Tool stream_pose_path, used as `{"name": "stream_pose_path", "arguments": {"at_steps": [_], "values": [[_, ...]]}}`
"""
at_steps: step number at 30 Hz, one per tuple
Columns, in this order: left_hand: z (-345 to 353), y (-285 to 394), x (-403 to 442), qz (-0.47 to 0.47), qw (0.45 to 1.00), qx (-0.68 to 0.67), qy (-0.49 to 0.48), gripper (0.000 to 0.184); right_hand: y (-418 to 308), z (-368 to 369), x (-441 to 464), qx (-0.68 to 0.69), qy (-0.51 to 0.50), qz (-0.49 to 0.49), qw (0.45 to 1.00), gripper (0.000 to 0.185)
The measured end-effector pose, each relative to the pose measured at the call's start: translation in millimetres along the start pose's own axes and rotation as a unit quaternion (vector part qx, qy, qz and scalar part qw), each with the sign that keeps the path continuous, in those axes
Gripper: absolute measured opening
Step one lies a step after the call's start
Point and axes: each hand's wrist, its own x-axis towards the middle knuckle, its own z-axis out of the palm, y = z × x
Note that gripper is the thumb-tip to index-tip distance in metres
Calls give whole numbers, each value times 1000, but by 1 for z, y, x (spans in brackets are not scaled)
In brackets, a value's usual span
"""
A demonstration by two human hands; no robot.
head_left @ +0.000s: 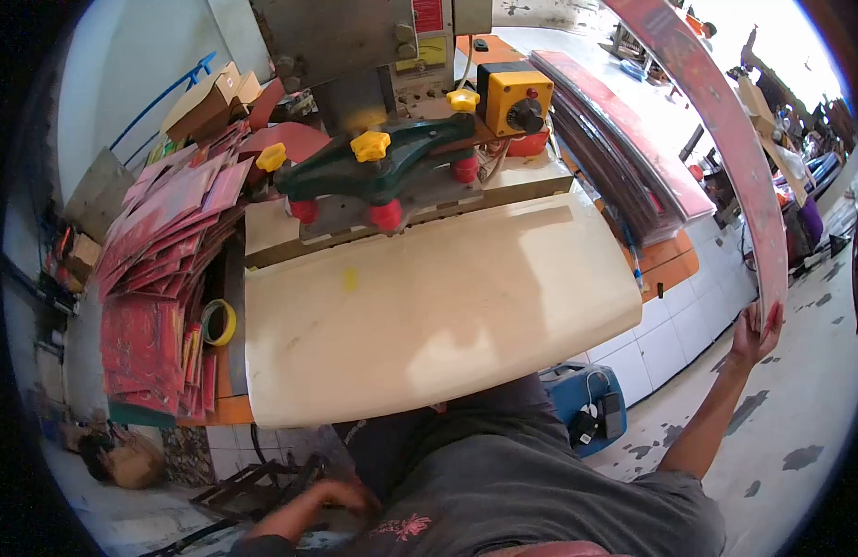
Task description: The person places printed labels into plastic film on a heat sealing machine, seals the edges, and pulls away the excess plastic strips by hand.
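Note:
My right hand is raised at the right, its fingers closed round the lower end of a long, curved-looking pinkish-red sheet that runs up to the top edge. My left hand is low at the left beside my dark shirt, blurred, its fingers not clear. Before me lies a pale board with a small yellow mark. Over its far edge stands a machine with a dark green clamp frame, yellow star knobs and red feet. A yellow control box with a black dial sits beside it.
Stacked red printed sheets and a yellow tape roll are at the left. Long red wrapped panels lie at the back right. A blue stool holds chargers. Another person's head shows at the lower left.

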Motion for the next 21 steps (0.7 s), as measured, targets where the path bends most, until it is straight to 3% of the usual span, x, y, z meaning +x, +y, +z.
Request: {"name": "stream_pose_path", "arguments": {"at_steps": [2,4,5,6,8,9,11,12,13,14,15,16,17,18,20,21], "values": [[-21,36,-7,7,998,49,50,43,-9,-12,9,-7,-8,-25,1000,13],[-51,58,2,12,964,248,-101,43,-16,-11,11,10,-48,10,999,20],[-41,122,-42,-23,954,298,0,36,-22,-17,12,10,-48,8,999,20],[-44,121,-39,-23,954,300,1,36,-30,-33,16,1,-55,5,998,27],[-52,119,-32,132,935,322,63,35,-41,-61,20,-8,-63,2,998,34],[-49,133,-43,133,935,323,64,35,-41,-67,20,-220,46,-97,970,39],[-38,167,-78,182,941,250,140,35,-42,-72,16,-417,153,-190,876,44],[-33,186,-98,180,941,251,140,35,-34,-52,5,-284,125,-109,945,46],[-28,206,-120,262,924,220,171,41,-30,-39,-4,-141,93,-26,985,48],[-23,221,-138,341,899,188,200,48,-27,-53,-6,-140,96,-28,985,48],[-17,229,-155,339,900,190,199,48,-20,-74,-8,-303,38,-109,946,49],[-11,234,-171,386,887,96,235,56,-17,-89,-11,-454,-20,-185,871,50],[-9,237,-180,429,862,0,269,64,9,-32,-25,-343,55,-125,929,45],[-11,241,-182,427,863,2,270,64,14,-32,-20,-341,58,-126,930,45],[-12,246,-186,575,722,-160,349,77,24,-35,-12,-308,51,-13,950,36],[-15,246,-187,573,724,-160,350,77,44,9,-15,-314,88,39,945,32]]}}
